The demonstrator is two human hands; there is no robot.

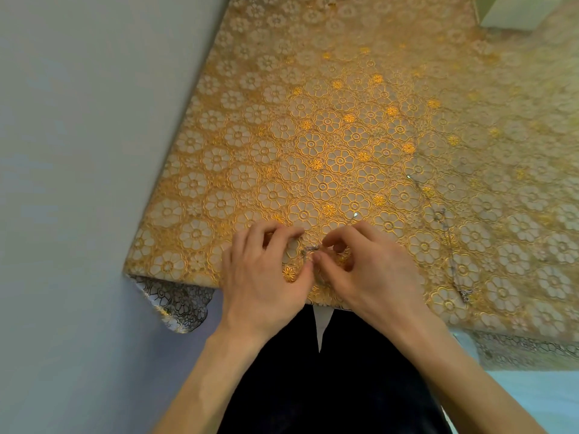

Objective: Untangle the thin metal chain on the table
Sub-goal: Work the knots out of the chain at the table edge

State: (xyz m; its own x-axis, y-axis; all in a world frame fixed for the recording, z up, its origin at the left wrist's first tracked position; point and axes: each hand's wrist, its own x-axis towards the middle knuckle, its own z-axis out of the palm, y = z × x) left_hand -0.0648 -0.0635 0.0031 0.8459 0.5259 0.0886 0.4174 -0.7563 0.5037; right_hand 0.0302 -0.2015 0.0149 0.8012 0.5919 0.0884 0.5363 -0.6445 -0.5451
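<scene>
A: Left hand (266,270), grip state?

B: Fingers curled, forefinger and thumb closed in on the left end of the thin silver metal chain (310,249). A small gap shows between the two tips, with the chain in it.

A: Right hand (360,264)?

B: Grip nearly closed. Thumb and forefinger tips pinch the right end of the same bunched bit. The other fingers are curled loosely above.

A: So where is the chain?

B: The tangle sits right between the two grips, just above the table (194,126) near its front edge. The links are too small to tell how they are knotted.

A: Any more of it?

B: A thin strand runs well right of the right grip, from far to near, with small clumps along it. I can't tell whether it joins the held part. There is a tiny glint just beyond the right grip.

A: Surface?

B: Gold floral lace-patterned tablecloth (329,136) under both grips, its corner hanging down to the left of the left grip.

A: Rest?

B: Plain grey wall (78,151) far left of the grips. A white box (507,10) sits far beyond them to the right. Dark trousers (329,386) show below the wrists.
</scene>
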